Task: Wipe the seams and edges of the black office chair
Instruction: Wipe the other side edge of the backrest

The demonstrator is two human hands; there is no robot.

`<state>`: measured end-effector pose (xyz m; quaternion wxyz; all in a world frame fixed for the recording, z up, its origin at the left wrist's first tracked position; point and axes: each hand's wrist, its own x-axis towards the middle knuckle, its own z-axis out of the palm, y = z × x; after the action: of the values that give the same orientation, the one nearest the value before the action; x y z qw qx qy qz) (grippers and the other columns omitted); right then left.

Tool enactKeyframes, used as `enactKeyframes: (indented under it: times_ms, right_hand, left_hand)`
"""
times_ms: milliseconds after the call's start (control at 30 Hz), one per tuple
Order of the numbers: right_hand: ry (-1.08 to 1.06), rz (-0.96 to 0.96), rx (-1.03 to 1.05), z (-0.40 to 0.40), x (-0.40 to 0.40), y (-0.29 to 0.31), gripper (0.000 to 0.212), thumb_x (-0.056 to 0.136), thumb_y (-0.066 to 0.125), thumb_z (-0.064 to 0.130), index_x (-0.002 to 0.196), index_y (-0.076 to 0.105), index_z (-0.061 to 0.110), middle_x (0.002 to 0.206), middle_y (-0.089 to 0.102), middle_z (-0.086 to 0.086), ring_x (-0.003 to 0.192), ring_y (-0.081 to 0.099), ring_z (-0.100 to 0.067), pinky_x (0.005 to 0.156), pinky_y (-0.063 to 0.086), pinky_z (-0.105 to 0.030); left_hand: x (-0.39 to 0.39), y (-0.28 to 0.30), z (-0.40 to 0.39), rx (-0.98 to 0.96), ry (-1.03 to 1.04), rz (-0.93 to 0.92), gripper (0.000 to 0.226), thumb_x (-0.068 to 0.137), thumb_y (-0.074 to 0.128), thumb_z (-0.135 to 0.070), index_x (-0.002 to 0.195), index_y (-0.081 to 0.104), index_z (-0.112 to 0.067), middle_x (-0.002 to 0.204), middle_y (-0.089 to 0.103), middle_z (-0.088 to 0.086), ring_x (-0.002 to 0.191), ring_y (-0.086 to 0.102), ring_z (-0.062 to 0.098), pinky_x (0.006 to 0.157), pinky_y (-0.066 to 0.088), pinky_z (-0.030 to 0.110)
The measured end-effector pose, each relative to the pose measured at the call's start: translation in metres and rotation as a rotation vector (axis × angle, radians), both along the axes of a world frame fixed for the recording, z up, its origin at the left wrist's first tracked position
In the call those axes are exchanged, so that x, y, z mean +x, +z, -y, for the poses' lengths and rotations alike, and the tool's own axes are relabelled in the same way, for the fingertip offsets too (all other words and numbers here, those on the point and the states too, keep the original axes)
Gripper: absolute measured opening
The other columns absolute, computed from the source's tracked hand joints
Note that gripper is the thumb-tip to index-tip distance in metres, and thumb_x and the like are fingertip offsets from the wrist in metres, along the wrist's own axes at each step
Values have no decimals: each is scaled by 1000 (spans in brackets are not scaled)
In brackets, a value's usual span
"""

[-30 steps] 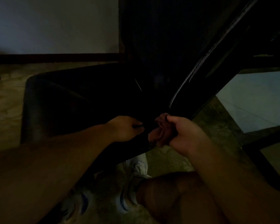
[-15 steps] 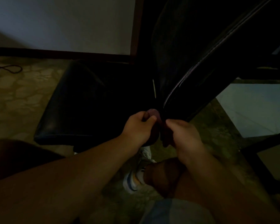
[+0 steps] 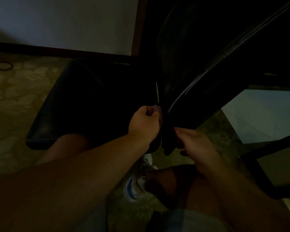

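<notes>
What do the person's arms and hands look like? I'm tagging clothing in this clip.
Both forearms are bare, with no sleeves in view. The left hand and right hand wear no gloves. No watch, ring or bracelet shows, though the dim light could hide small items.

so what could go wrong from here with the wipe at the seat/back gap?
1. The left hand holds the cloth bunched, only a small bit showing, so it may skim over the seam rather than reach into it.
2. The right hand grips the chair backrest's lower edge; if the back shifts, fingers could get pinched.
3. The scene is very dark, so missed dirt would be hard to spot.
</notes>
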<state>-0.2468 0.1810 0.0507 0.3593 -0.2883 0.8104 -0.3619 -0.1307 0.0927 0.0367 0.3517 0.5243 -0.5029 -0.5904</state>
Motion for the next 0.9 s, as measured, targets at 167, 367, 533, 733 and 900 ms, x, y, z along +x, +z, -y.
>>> enactKeyframes:
  times_ms: [167, 367, 533, 733, 900]
  right_hand:
    - [374, -679, 156, 3, -14, 0, 33, 94, 56, 45, 124, 44, 42, 87, 62, 11, 73, 59, -6, 61, 50, -29]
    - [321, -819, 170, 17, -28, 2, 25, 92, 54, 53, 108, 39, 40, 77, 60, 11, 67, 59, -11, 60, 54, -34]
    - [205, -854, 101, 26, -27, -16, 31, 92, 49, 58, 109, 36, 36, 76, 57, 7, 64, 56, -13, 52, 45, -29]
    - [133, -790, -30, 34, -32, -31, 22, 94, 44, 53, 108, 38, 37, 73, 57, 3, 62, 55, -11, 49, 36, -27]
    - [115, -795, -35, 38, -33, -32, 23, 95, 43, 57, 106, 38, 37, 76, 57, 5, 65, 56, -12, 50, 39, -28]
  left_hand:
    - [-16, -19, -3, 67, -3, -21, 19, 105, 52, -30, 87, 54, -25, 92, 63, 2, 88, 62, 22, 90, 54, 46]
    - [-46, -29, -13, 133, 37, -166, 20, 103, 57, -28, 87, 58, -40, 98, 66, -13, 96, 65, 8, 95, 56, 41]
    - [-58, -31, -3, 146, 77, -269, 16, 103, 57, -25, 97, 64, -38, 104, 70, -10, 101, 67, 8, 97, 56, 37]
    - [-63, -40, 11, 16, 3, -197, 19, 102, 56, -31, 85, 59, -37, 86, 66, -12, 84, 66, 4, 80, 57, 34]
    - [-57, -33, 16, -160, -88, -108, 29, 102, 56, -31, 75, 48, -27, 66, 52, -9, 58, 53, 1, 56, 41, 21]
